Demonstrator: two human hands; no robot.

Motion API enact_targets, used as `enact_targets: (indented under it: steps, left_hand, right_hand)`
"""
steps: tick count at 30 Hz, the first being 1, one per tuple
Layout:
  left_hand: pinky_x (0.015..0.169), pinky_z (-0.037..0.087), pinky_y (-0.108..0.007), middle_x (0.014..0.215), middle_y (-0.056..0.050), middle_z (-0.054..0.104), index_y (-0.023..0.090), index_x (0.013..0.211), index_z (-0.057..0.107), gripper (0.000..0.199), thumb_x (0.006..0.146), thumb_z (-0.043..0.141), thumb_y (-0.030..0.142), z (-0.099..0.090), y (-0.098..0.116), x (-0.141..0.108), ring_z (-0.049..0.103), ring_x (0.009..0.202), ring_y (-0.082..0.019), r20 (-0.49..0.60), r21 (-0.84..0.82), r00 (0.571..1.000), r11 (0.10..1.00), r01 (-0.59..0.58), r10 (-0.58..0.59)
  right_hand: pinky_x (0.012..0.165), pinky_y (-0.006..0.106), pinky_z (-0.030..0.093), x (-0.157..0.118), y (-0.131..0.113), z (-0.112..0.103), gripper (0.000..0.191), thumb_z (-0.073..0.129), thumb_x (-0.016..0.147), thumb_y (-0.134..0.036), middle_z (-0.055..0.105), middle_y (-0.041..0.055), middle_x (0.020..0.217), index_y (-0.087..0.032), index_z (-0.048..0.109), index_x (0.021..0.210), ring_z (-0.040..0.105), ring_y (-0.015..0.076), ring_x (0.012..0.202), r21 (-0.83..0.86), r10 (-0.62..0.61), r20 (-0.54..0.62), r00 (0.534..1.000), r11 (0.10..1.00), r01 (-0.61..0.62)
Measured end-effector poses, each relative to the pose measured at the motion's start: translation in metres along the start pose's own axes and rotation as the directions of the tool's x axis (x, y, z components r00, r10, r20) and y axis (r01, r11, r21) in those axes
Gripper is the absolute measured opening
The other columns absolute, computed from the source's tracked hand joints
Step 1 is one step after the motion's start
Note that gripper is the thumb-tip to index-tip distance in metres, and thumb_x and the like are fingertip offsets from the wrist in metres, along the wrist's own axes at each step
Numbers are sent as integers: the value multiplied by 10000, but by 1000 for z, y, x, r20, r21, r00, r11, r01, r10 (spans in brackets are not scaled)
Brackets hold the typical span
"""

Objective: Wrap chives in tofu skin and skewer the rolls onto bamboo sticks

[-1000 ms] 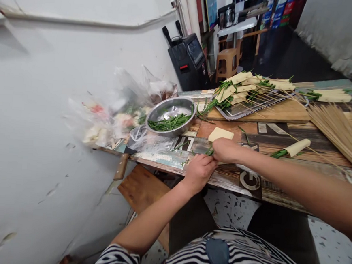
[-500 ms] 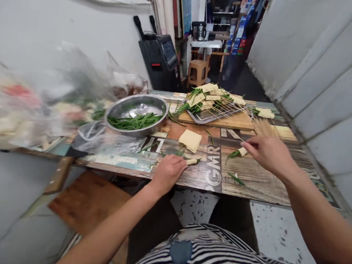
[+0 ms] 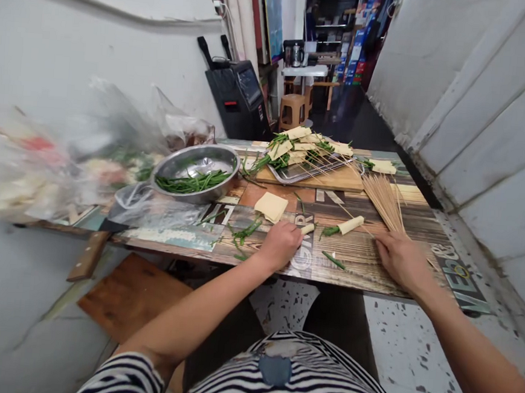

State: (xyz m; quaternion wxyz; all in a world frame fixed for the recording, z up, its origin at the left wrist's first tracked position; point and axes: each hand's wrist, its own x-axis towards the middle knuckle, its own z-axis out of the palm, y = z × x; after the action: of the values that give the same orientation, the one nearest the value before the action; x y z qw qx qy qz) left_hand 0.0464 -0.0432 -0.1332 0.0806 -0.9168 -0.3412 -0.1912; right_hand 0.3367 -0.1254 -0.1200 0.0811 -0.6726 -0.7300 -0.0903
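Note:
My left hand [image 3: 281,245] is closed around a tofu skin roll [image 3: 308,229], whose pale end sticks out past the fingers. Behind that hand lies a stack of square tofu skin sheets [image 3: 271,207], with green vegetable scraps [image 3: 245,231] to its left. My right hand [image 3: 400,260] is curled closed over the lower part of a bundle of bamboo skewers [image 3: 384,200]; how many it grips is hidden. Between the hands another tofu skin roll [image 3: 351,224] with green stalks lies on the table, a thin skewer across it. A loose green piece [image 3: 332,261] lies in front.
A steel bowl [image 3: 197,149] of green stalks stands at the left. Behind, skewered rolls [image 3: 296,146] are heaped on a metal tray [image 3: 286,177] over a wooden board [image 3: 318,181]. Plastic bags [image 3: 125,149] crowd the table's left end. A knife handle [image 3: 89,255] juts past the front edge.
My right hand has come down and toward me, from above the skewers to their lower part. My left hand has shifted right with its roll, and the camera view has moved slightly.

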Motion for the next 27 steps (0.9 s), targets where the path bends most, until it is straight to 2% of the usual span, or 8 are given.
enact_targets:
  steps: [2, 5, 9, 16, 20, 27]
  left_hand:
    - [699, 461, -317, 733, -82, 647, 126, 742, 650, 250, 920, 507, 227, 5, 3, 15, 581, 734, -181, 31, -19, 999, 1000, 6, -6]
    - [697, 456, -318, 732, -98, 657, 109, 745, 672, 267, 916, 517, 244, 12, 8, 38, 589, 735, -190, 71, -47, 997, 999, 13, -9]
    - [733, 454, -317, 761, -102, 672, 107, 782, 689, 285, 928, 499, 260, 17, 13, 61, 595, 745, -187, 90, -100, 996, 995, -13, 22]
    - [725, 439, -297, 773, -90, 654, 125, 809, 702, 269, 928, 496, 249, 16, 17, 70, 575, 763, -182, 140, -118, 990, 993, 10, 6]
    - [706, 426, -286, 763, -74, 628, 138, 808, 687, 259, 932, 481, 234, 14, 18, 70, 554, 755, -177, 114, -97, 993, 995, -4, 15]
    - [694, 410, -287, 735, -72, 585, 134, 731, 654, 296, 936, 468, 237, 13, 18, 71, 531, 746, -178, 123, -134, 992, 991, -10, 27]
  right_hand:
    - [710, 304, 435, -21, 3, -1, 342, 386, 937, -276, 649, 108, 825, -136, 698, 926, 586, 194, 773, 104, -53, -54, 997, 993, 59]
    - [715, 312, 465, -52, 4, -4, 328, 401, 940, -290, 664, 107, 875, -152, 696, 972, 600, 191, 793, 225, -61, -118, 991, 970, 87]
    - [708, 308, 472, -76, 2, -7, 311, 416, 943, -275, 664, 98, 876, -144, 688, 1019, 602, 188, 791, 255, -31, -156, 987, 964, 70]
    - [650, 293, 440, -80, 1, -5, 334, 395, 954, -270, 652, 83, 851, -136, 685, 1054, 592, 176, 738, 186, -27, -131, 991, 981, 51]
    - [670, 284, 452, -76, -2, -5, 344, 376, 953, -275, 662, 84, 888, -158, 682, 1058, 602, 172, 767, 235, -5, -99, 995, 972, 28]
    - [616, 265, 437, -70, -9, -16, 356, 343, 949, -278, 662, 76, 867, -200, 690, 958, 599, 156, 716, 270, 15, -44, 999, 963, -2]
